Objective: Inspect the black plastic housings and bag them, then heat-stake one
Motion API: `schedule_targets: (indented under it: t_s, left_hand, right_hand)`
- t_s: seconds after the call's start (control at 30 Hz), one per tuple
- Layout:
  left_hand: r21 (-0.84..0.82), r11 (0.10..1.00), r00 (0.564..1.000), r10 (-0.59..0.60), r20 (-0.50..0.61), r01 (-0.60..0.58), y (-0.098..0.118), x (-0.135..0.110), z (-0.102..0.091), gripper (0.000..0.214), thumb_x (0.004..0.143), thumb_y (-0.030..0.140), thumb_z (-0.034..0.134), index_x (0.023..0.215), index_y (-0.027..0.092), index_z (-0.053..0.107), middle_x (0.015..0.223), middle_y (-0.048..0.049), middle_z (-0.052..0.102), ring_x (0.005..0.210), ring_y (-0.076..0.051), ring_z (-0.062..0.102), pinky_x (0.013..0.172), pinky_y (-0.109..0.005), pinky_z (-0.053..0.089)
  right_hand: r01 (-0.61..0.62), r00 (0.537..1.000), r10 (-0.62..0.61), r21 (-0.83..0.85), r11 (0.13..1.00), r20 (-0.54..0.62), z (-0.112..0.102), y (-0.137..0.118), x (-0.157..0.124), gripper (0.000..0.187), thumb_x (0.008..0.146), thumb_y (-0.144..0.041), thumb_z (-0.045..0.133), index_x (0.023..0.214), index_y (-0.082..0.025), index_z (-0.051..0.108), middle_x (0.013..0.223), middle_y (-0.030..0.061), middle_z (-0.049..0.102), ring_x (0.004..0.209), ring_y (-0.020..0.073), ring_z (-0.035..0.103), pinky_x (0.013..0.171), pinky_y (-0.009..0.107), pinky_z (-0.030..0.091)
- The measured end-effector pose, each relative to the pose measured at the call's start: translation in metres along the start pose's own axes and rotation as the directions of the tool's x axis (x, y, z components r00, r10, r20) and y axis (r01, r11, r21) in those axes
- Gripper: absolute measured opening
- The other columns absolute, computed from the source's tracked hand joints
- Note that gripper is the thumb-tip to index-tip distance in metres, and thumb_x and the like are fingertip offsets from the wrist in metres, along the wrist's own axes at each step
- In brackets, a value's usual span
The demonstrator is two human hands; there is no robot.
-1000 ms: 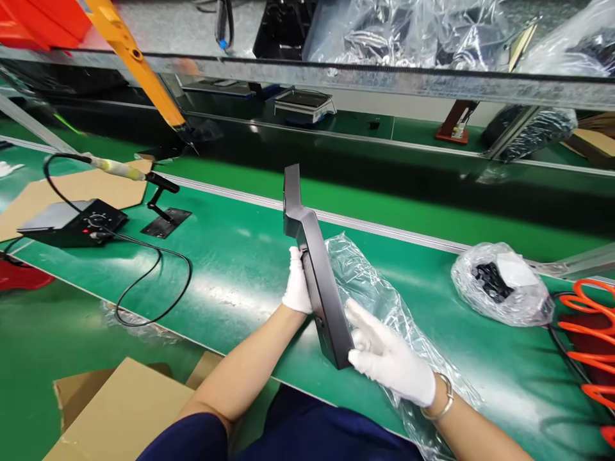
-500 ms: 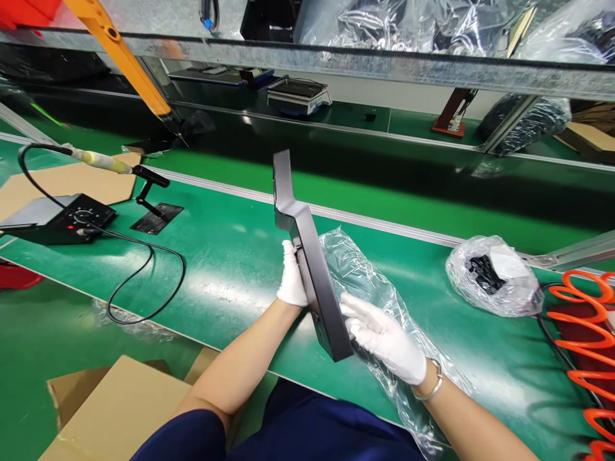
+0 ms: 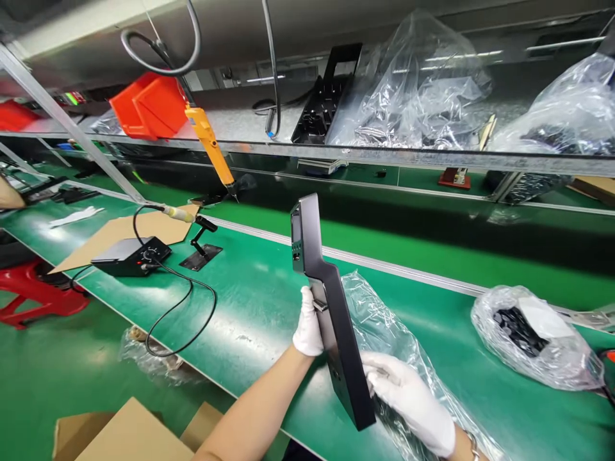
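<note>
A dark grey electronic device housing (image 3: pixel 339 320) with a stepped bend is tilted up above the bench. Its upper section carries a small display (image 3: pixel 296 227) and a few buttons. My left hand (image 3: pixel 309 326), in a white glove, grips the left side, thumb up along the face; its other fingers are hidden behind. Beside the lower right edge is my gloved right hand (image 3: pixel 408 397), its fingers loosely bent and partly apart, with the tips at the edge; whether they press on it I cannot tell. Under that hand lies a clear plastic bag (image 3: pixel 384 320).
Left on the green bench (image 3: pixel 250 320) are a black control box (image 3: pixel 132 256), a soldering iron (image 3: pixel 177 213) in its stand, and a loose cable. An orange electric screwdriver (image 3: pixel 209 144) hangs above. A bag of black parts (image 3: pixel 523 333) lies right; cardboard boxes (image 3: pixel 129 435) stand below.
The view has tipped up and shows more of the shelf. The housing has turned so its display and buttons show. My right hand's fingers are more bent; my left hand keeps its grip.
</note>
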State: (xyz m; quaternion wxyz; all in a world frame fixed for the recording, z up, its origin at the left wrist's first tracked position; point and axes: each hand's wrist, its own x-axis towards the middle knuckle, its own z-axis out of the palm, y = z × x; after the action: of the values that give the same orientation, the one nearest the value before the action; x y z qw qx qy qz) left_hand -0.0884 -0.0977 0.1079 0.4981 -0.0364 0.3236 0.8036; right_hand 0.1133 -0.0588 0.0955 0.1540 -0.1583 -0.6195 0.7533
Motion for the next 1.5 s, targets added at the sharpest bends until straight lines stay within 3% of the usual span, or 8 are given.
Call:
schedule_targets:
  t_s: [0.2, 0.47, 0.7, 0.87, 1.07, 1.2, 1.4, 1.5]
  left_hand:
    - [-0.012, 0.999, 0.999, -0.042, 0.031, 0.043, -0.006, -0.001, -0.006, 0.054, 0.096, 0.067, 0.065, 0.083, 0.016, 0.075, 0.069, -0.0068, 0.068, 0.058, -0.023, 0.066, 0.051, -0.029, 0.056]
    - [0.106, 0.977, 0.924, -0.209, 0.320, 0.185, -0.033, -0.008, -0.009, 0.063, 0.087, 0.067, 0.076, 0.116, 0.012, 0.075, 0.112, -0.0159, 0.072, 0.117, -0.037, 0.064, 0.100, -0.041, 0.056]
    - [0.055, 0.979, 0.945, -0.204, 0.258, 0.196, -0.030, -0.004, -0.011, 0.048, 0.090, 0.054, 0.078, 0.110, 0.011, 0.074, 0.112, -0.0182, 0.072, 0.126, -0.038, 0.059, 0.111, -0.045, 0.050]
    - [0.031, 0.987, 0.966, -0.162, 0.202, 0.160, -0.033, -0.006, -0.011, 0.041, 0.093, 0.052, 0.073, 0.108, 0.013, 0.075, 0.114, -0.0147, 0.072, 0.112, -0.034, 0.067, 0.101, -0.040, 0.057]
    - [-0.008, 0.986, 0.981, -0.167, 0.095, 0.168, -0.030, -0.009, 0.000, 0.040, 0.107, 0.040, 0.047, 0.109, 0.011, 0.074, 0.109, -0.0153, 0.073, 0.104, -0.028, 0.071, 0.093, -0.033, 0.060]
    - [-0.019, 0.984, 0.981, -0.177, 0.073, 0.179, -0.032, -0.012, 0.003, 0.038, 0.108, 0.041, 0.047, 0.105, 0.014, 0.074, 0.105, -0.0133, 0.074, 0.097, -0.028, 0.073, 0.094, -0.035, 0.060]
    - [0.006, 0.976, 0.970, -0.219, 0.103, 0.219, -0.024, -0.013, 0.011, 0.043, 0.109, 0.044, 0.046, 0.106, 0.012, 0.074, 0.100, -0.0154, 0.074, 0.103, -0.033, 0.071, 0.101, -0.041, 0.057]
    - [-0.007, 0.977, 0.974, -0.214, 0.071, 0.215, -0.025, -0.013, 0.012, 0.048, 0.113, 0.040, 0.033, 0.111, 0.011, 0.071, 0.101, -0.0134, 0.074, 0.107, -0.029, 0.070, 0.105, -0.038, 0.054]
  right_hand:
    - [-0.042, 0.992, 0.030, -0.100, 0.994, -0.125, -0.012, 0.007, 0.003, 0.051, 0.092, -0.072, 0.062, 0.123, -0.032, 0.071, 0.102, 0.0114, 0.070, 0.081, 0.0313, 0.068, 0.071, 0.050, 0.059]
    - [0.089, 0.960, -0.155, -0.271, 0.958, -0.234, 0.001, -0.077, 0.054, 0.041, 0.082, -0.049, 0.075, 0.109, -0.020, 0.066, 0.110, 0.0096, 0.069, 0.100, 0.0305, 0.065, 0.087, 0.047, 0.057]
    - [0.157, 0.987, -0.156, 0.040, 0.987, -0.046, 0.015, -0.089, 0.076, 0.057, 0.076, -0.054, 0.084, 0.115, -0.019, 0.062, 0.118, 0.0074, 0.068, 0.114, 0.0287, 0.062, 0.099, 0.042, 0.052]
    - [0.154, 0.947, -0.162, -0.050, 0.987, -0.276, 0.014, -0.088, 0.078, 0.047, 0.080, -0.060, 0.078, 0.095, -0.018, 0.064, 0.102, 0.0056, 0.068, 0.099, 0.0252, 0.063, 0.092, 0.038, 0.052]
    - [0.130, 0.989, -0.130, -0.005, 0.991, -0.070, 0.012, -0.089, 0.078, 0.052, 0.076, -0.048, 0.085, 0.111, -0.017, 0.061, 0.115, 0.0072, 0.067, 0.103, 0.0246, 0.063, 0.092, 0.037, 0.052]
    - [0.103, 0.943, -0.129, -0.101, 0.990, -0.306, 0.010, -0.088, 0.082, 0.044, 0.078, -0.054, 0.080, 0.093, -0.018, 0.061, 0.099, 0.0055, 0.068, 0.095, 0.0244, 0.063, 0.089, 0.037, 0.051]
    - [0.098, 0.990, -0.102, -0.048, 0.994, -0.101, 0.009, -0.084, 0.084, 0.053, 0.075, -0.046, 0.082, 0.112, -0.017, 0.059, 0.115, 0.0070, 0.068, 0.104, 0.0257, 0.062, 0.093, 0.038, 0.051]
    - [0.070, 0.964, -0.096, -0.110, 0.991, -0.248, 0.009, -0.083, 0.087, 0.047, 0.075, -0.050, 0.080, 0.102, -0.018, 0.060, 0.107, 0.0059, 0.069, 0.101, 0.0258, 0.063, 0.089, 0.037, 0.052]
